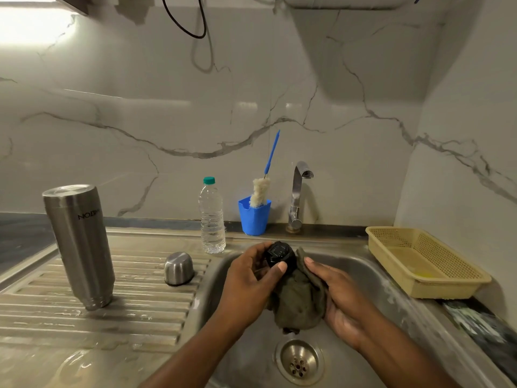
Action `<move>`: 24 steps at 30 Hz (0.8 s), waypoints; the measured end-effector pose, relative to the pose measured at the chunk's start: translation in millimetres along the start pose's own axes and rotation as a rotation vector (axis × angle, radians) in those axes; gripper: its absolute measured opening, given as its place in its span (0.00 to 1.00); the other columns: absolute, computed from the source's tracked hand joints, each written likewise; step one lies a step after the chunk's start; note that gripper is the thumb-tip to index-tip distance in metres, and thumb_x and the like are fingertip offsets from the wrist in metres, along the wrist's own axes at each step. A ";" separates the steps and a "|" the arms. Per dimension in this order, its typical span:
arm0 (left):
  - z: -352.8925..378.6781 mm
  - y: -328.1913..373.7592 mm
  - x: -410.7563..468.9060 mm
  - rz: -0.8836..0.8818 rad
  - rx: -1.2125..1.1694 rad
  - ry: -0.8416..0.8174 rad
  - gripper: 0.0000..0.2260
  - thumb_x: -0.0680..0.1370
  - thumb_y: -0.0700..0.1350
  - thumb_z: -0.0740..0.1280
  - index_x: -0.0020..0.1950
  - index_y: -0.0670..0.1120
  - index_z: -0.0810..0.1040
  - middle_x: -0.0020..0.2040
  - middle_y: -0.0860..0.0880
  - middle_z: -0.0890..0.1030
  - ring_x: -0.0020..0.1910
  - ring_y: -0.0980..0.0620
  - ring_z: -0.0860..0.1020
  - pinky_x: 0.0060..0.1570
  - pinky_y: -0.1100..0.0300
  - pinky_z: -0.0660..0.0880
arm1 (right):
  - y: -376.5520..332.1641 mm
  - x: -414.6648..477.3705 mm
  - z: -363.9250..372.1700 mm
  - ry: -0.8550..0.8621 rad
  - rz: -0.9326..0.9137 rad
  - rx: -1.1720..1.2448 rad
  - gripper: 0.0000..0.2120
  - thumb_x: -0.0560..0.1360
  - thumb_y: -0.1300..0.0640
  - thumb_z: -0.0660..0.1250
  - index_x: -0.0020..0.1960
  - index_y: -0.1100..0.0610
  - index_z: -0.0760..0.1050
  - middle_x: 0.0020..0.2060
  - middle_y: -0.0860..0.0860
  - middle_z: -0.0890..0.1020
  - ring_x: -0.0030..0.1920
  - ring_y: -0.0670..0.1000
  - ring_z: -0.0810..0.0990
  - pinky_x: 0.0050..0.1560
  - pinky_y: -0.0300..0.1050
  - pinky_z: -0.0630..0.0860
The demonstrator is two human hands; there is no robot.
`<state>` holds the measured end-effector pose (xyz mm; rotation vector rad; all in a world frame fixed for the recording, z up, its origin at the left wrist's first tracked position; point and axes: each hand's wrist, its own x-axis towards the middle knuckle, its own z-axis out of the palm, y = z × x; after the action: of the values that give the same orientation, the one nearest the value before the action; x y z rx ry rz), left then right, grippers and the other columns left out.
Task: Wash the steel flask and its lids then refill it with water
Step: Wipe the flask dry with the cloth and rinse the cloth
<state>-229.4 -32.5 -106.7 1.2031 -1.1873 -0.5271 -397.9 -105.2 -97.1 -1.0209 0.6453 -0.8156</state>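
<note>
Over the sink (363, 275), the black lid (279, 254) touches the cloth (299, 301).
The left hand (251, 275) curls its fingers round the lid; the right hand (344, 298) grips the cloth at the lid's right side.

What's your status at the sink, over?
Left hand grips black lid, right hand holds cloth against it, over sink. Flask inverted on drainboard, steel cap beside it. Nothing in the way.

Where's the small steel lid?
In the head view, the steel lid sits on the draining board left of the sink, between the flask and the water bottle.
</note>
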 end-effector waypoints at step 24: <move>-1.6 -0.4 1.1 0.030 -0.022 0.010 0.19 0.79 0.37 0.74 0.69 0.49 0.79 0.60 0.54 0.86 0.62 0.58 0.83 0.65 0.60 0.79 | -3.6 -1.5 1.3 -0.032 -0.014 0.021 0.14 0.82 0.58 0.66 0.64 0.62 0.82 0.58 0.67 0.84 0.57 0.64 0.84 0.55 0.58 0.83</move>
<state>-227.5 -32.9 -106.5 1.1661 -1.1865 -0.5096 -398.8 -104.4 -93.1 -1.0183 0.6017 -0.8150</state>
